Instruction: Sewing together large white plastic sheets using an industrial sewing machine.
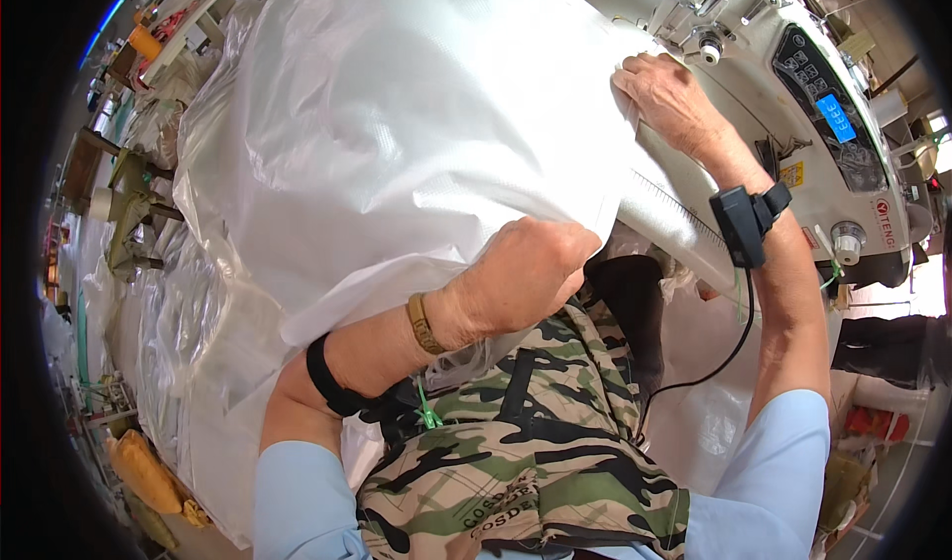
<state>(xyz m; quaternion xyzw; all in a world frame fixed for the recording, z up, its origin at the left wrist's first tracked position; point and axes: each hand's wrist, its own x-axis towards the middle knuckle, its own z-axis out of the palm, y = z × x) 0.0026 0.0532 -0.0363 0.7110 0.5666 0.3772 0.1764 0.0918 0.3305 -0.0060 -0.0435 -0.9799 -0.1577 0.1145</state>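
Observation:
A large white plastic sheet (426,94), glossy and translucent, spreads over the work surface and hangs down on the left. My left hand (531,271) is closed in a fist on its near edge, just above my lap. Farther off to the right, my right hand (669,104) has its curled fingers on the sheet's right edge, close to the sewing head. That hand lies beside a white sewing machine (729,104). The tips of both hands' fingers are partly hidden.
The machine's dark control panel (831,109) has a lit blue screen. A printed ruler scale (679,203) runs along its near edge. Crumpled clear plastic (188,382) piles up at left. A black cable (709,377) hangs from a wrist-worn device (739,225). An orange-yellow bundle (146,471) lies lower left.

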